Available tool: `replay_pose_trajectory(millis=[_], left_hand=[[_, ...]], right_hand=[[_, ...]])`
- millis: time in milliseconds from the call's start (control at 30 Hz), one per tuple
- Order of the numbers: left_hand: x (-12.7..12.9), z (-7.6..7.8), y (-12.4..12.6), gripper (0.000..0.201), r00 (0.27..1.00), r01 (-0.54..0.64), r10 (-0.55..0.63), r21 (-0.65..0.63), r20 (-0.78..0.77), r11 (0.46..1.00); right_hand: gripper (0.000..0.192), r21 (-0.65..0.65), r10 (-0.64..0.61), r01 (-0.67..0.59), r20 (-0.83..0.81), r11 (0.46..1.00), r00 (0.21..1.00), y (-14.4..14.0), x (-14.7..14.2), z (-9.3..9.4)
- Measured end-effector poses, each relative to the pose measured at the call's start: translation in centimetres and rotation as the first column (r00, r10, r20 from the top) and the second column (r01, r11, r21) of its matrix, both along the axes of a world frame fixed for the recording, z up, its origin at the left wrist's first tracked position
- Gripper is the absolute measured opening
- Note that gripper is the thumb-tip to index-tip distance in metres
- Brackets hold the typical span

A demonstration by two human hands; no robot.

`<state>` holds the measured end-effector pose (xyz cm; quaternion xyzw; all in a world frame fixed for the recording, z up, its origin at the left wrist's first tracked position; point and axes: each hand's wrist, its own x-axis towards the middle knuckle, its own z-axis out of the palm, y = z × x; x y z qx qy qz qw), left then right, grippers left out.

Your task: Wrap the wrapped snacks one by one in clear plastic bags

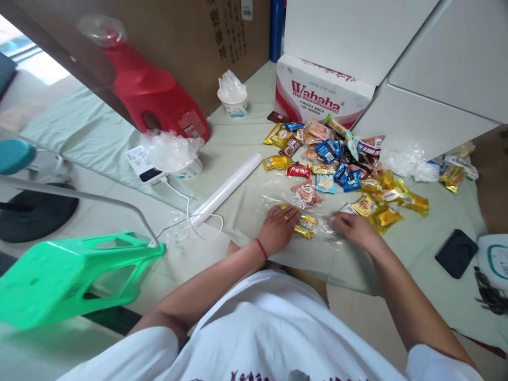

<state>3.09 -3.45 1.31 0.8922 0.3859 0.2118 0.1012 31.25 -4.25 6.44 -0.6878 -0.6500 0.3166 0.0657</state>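
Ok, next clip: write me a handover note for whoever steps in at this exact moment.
Left hand: flat on a clear plastic bag, fingers on the yellow snack packets inside; grip not closed.
Right hand: pressing the bag's right side, not visibly gripping.
Things: loose snack pile behind the bag, white roll to the left, Wahaha box at the back.
Done: a few yellow packets are in the bag.
Left: most snacks lie loose.

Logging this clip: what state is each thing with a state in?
Clear plastic bag: flat on cloth, yellow snack packets inside.
Left hand: pressing bag.
Right hand: at bag's edge; grip unclear.
White Wahaha carton: closed.
Black phone: screen dark.
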Motion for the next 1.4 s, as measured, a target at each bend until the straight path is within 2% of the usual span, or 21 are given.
replay_pose_trajectory(millis=[67, 133, 200, 300, 400, 467, 567, 633, 700, 767, 833, 900, 1000, 1100, 1167, 1200, 1267, 1333, 1400], left_hand=[[0.0, -0.4, 0.4, 0.038, 1.000, -0.006, 0.005, -0.030, -0.018, 1.000], [-0.1, -0.4, 0.5, 0.036, 0.999, -0.012, 0.011, -0.034, -0.032, 0.999], [-0.1, -0.2, 0.3, 0.034, 0.999, -0.019, 0.018, -0.019, -0.046, 1.000], [0.1, 0.2, -0.1, 0.031, 0.993, -0.090, 0.090, 0.007, -0.072, 0.996], [0.3, 0.5, -0.5, 0.032, 0.978, -0.167, 0.164, -0.017, -0.130, 0.986], [0.4, 0.6, -0.6, 0.034, 0.970, -0.185, 0.175, -0.045, -0.171, 0.982], [0.4, 0.6, -0.7, 0.035, 0.969, -0.182, 0.167, -0.071, -0.181, 0.981], [0.4, 0.6, -0.7, 0.035, 0.974, -0.170, 0.153, -0.094, -0.165, 0.981], [0.3, 0.4, -0.5, 0.032, 0.979, -0.164, 0.146, -0.127, -0.143, 0.978], [0.0, 0.2, -0.1, 0.028, 0.983, -0.173, 0.157, -0.175, -0.098, 0.969], [-0.6, -0.1, 0.5, 0.026, 0.986, -0.156, 0.165, -0.254, 0.013, 0.954], [-1.6, -0.6, 1.4, 0.026, 0.962, -0.109, 0.188, -0.355, 0.196, 0.929], [-3.5, -1.1, 2.9, 0.024, 0.845, -0.092, 0.338, -0.511, 0.414, 0.855], [-5.0, -0.9, 4.6, 0.027, 0.701, -0.241, 0.554, -0.582, 0.449, 0.776], [-5.2, -0.1, 5.3, 0.037, 0.632, -0.354, 0.620, -0.537, 0.466, 0.765], [-4.9, 0.5, 5.5, 0.044, 0.628, -0.389, 0.619, -0.499, 0.471, 0.774], [-3.8, 1.5, 5.3, 0.063, 0.698, -0.410, 0.572, -0.415, 0.432, 0.813], [-2.5, 2.2, 4.8, 0.084, 0.805, -0.418, 0.513, -0.328, 0.299, 0.847], [-1.7, 2.4, 4.1, 0.097, 0.867, -0.443, 0.486, -0.279, 0.108, 0.852]], right_hand=[[0.048, 0.214, 0.018, -0.043, 0.118, 0.976, 0.993, 2.6, 0.0, 1.1], [0.043, 0.321, 0.088, -0.132, 0.147, 0.938, 0.985, 5.5, -0.8, 1.3], [0.041, 0.289, 0.148, -0.181, 0.134, 0.940, 0.980, 8.1, -1.9, 0.8], [0.043, 0.146, 0.130, -0.141, 0.079, 0.979, 0.988, 10.9, -3.2, -0.1], [0.028, 0.010, 0.113, -0.113, -0.124, 0.994, 0.986, 11.7, -3.3, 0.0], [0.027, 0.004, 0.143, -0.147, -0.267, 0.989, 0.953, 11.2, -3.1, 0.8], [0.030, 0.147, 0.259, -0.224, -0.306, 0.963, 0.916, 8.9, -3.6, 2.4], [0.028, 0.293, 0.405, -0.330, -0.252, 0.897, 0.879, 6.6, -4.5, 3.1], [0.027, 0.389, 0.569, -0.479, -0.158, 0.787, 0.807, 4.1, -5.6, 3.1], [0.032, 0.393, 0.673, -0.605, -0.051, 0.692, 0.737, 1.9, -6.5, 2.3], [0.038, 0.358, 0.706, -0.667, 0.030, 0.654, 0.708, 0.2, -7.2, 0.9], [0.044, 0.346, 0.707, -0.686, 0.085, 0.640, 0.702, -0.8, -7.6, -0.6], [0.053, 0.313, 0.697, -0.707, 0.165, 0.634, 0.698, -1.5, -8.0, -2.0], [0.058, 0.205, 0.691, -0.735, 0.251, 0.646, 0.677, -1.6, -8.7, -2.1], [0.060, 0.137, 0.698, -0.749, 0.289, 0.648, 0.656, -1.6, -9.2, -1.7], [0.060, 0.115, 0.697, -0.751, 0.302, 0.650, 0.650, -1.6, -9.5, -1.5], [0.060, 0.094, 0.691, -0.748, 0.321, 0.657, 0.648, -1.5, -10.0, -1.2], [0.058, 0.092, 0.686, -0.744, 0.325, 0.662, 0.651, -1.4, -10.4, -1.1], [0.055, 0.099, 0.682, -0.738, 0.317, 0.667, 0.659, -1.4, -10.4, -1.2]])
